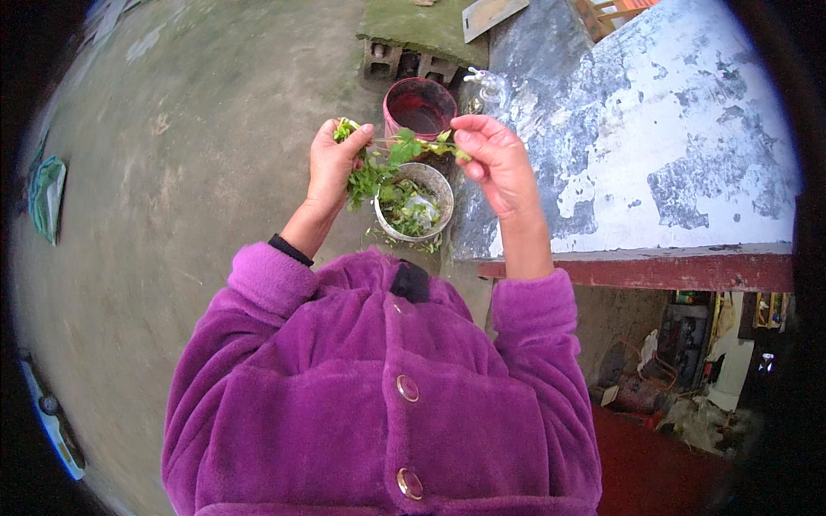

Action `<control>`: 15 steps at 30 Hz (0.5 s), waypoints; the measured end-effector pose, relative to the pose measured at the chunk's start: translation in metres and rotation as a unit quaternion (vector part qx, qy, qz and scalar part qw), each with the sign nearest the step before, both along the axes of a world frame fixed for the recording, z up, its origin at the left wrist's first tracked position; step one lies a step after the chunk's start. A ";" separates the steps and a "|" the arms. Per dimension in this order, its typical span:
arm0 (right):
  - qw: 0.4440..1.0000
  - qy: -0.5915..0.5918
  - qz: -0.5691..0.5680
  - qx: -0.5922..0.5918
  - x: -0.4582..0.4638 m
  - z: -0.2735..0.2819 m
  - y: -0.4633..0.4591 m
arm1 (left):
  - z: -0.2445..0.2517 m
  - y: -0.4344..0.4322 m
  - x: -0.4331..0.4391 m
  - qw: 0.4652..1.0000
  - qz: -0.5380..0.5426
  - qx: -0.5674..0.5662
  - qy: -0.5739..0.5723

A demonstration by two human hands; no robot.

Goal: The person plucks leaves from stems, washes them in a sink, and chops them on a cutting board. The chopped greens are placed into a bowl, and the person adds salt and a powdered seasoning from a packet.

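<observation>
My left hand (pixel 335 158) is closed around a bunch of leafy green herbs (pixel 364 180), with pale stems showing above the thumb and leaves hanging below. Between thumb and fingers, my right hand (pixel 493 158) pinches pale yellow-green leaf pieces (pixel 445 147) that stretch leftward towards the bunch. Below both hands a round whitish bucket (pixel 446 206) holds green leaf scraps (pixel 403 209) and a piece of clear plastic. Just beyond it stands a red bucket (pixel 419 109), dark inside, its near side partly hidden by the greens.
At the right is a blue-grey ledge (pixel 613 148) with peeling white paint and a red front edge. Hollow concrete blocks (pixel 381 58) support a mossy slab (pixel 419 29) at the top. A clear plastic container (pixel 490 87) lies by the red bucket. Leaf bits litter the concrete floor (pixel 193 155).
</observation>
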State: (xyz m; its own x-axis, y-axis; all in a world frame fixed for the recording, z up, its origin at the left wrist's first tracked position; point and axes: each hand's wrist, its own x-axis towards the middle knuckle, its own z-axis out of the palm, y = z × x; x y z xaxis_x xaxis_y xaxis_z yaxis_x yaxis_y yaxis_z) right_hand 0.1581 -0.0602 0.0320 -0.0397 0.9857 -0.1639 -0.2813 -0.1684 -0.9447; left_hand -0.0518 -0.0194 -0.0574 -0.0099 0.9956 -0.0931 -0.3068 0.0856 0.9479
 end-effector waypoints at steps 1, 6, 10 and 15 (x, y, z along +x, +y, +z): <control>0.999 0.040 -0.007 -0.007 0.003 0.000 0.001 | 0.001 -0.002 -0.001 1.000 -0.020 0.002 -0.003; 0.984 0.175 -0.015 -0.019 0.025 -0.006 0.005 | 0.003 -0.012 -0.010 0.993 -0.119 0.015 0.005; 0.978 0.200 -0.058 -0.027 0.039 -0.013 0.005 | 0.002 -0.017 -0.016 0.993 -0.118 0.002 -0.004; 0.970 -0.198 -0.140 0.020 0.032 -0.015 -0.009 | 0.000 -0.022 -0.013 0.994 -0.073 0.032 0.079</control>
